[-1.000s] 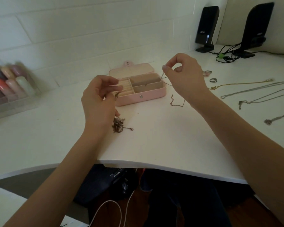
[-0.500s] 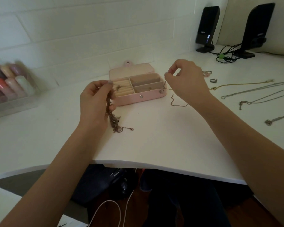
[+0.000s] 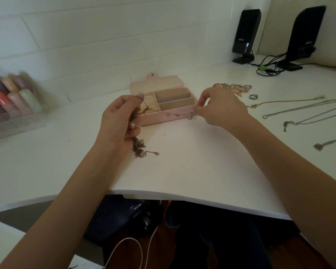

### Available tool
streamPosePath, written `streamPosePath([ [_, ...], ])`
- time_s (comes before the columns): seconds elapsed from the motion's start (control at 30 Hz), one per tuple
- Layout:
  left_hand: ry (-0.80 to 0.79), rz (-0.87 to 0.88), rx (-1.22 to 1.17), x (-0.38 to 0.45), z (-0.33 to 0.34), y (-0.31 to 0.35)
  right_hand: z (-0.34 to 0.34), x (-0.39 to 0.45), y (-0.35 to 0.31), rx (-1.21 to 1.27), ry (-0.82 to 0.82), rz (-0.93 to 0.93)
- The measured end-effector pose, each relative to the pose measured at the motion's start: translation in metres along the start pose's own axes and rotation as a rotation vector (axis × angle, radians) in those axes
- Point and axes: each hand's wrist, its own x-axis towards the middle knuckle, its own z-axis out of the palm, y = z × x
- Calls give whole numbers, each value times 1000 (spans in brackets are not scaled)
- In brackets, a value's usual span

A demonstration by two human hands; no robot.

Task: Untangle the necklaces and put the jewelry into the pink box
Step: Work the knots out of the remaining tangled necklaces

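The left hand (image 3: 118,121) was held just above the desk (image 3: 192,167), palm turned inward, its fingers (image 3: 133,125) curled round a tangle of necklaces (image 3: 137,146). The lower end of the tangle hung below the hand and lay on the desk, with one clasp end trailing to the right. The right hand (image 3: 220,107) was reached forward with the forearm slanting in from the lower right, its thumb and forefinger pinched on a thin chain (image 3: 182,114). That chain was stretched across the front wall of the pink box (image 3: 159,118); it seemed to run back to the tangle, though blur hid the join. The box stood open between the two hands, its lid laid back toward the wall. A ring (image 3: 253,96) and a heap of bracelets (image 3: 233,87) lay behind the right hand, and several straightened necklaces (image 3: 299,109) were spread out on the desk well to the right.
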Motion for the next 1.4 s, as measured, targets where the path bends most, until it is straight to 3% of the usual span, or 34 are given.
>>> streamPosePath([
  [0.17, -71, 18, 47, -4, 4, 0, 1, -3, 1, -88, -16, 5],
  [0.4, -125, 19, 167, -7, 5, -2, 1, -7, -9, -42, -160, -72],
  [0.47, -116, 27, 205, -8, 6, -3, -4, -11, -18, 206, -181, -164],
  [0.53, -89, 66, 246, -9, 7, -4, -9, -19, -27, 472, -353, -225],
  [0.6, -42, 118, 306, -9, 8, -5, -9, -25, -32, 553, -548, -248],
  [0.67, -5, 135, 354, -9, 9, -6, 0, -26, -31, 610, -611, -267],
  [0.93, 23, 93, 403, -11, 11, -6, 11, -25, -33, 795, -423, -239],
  [1.2, 14, 47, 356, -8, 7, -7, -3, -25, -36, 1351, -631, 56],
  [1.4, 21, 39, 310, -8, 7, -5, -2, -19, -30, 931, -449, -31],
])
